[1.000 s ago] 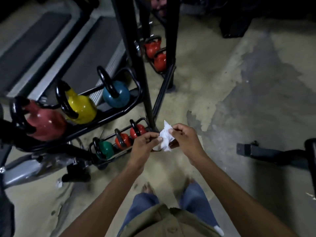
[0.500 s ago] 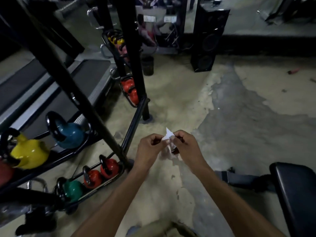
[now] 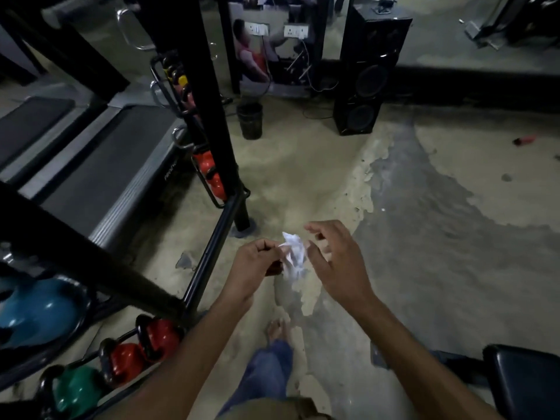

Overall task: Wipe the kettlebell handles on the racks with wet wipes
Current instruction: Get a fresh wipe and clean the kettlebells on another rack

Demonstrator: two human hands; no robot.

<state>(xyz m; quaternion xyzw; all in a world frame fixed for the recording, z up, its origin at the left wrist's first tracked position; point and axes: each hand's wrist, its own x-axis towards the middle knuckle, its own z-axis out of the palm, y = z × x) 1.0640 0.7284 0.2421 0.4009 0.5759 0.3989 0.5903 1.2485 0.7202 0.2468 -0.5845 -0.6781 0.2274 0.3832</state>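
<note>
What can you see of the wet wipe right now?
The wet wipe is a small white sheet, crumpled and creased, and looks thin and soft like tissue. It hangs roughly upright in the air between the hands, above the concrete floor. The left hand pinches its left edge. The right hand is close beside it with its fingers spread; I cannot tell whether it touches the wipe. No wetness shows.

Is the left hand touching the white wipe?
Touching. The head view shows the left hand pinching the wipe at its left edge.
</note>
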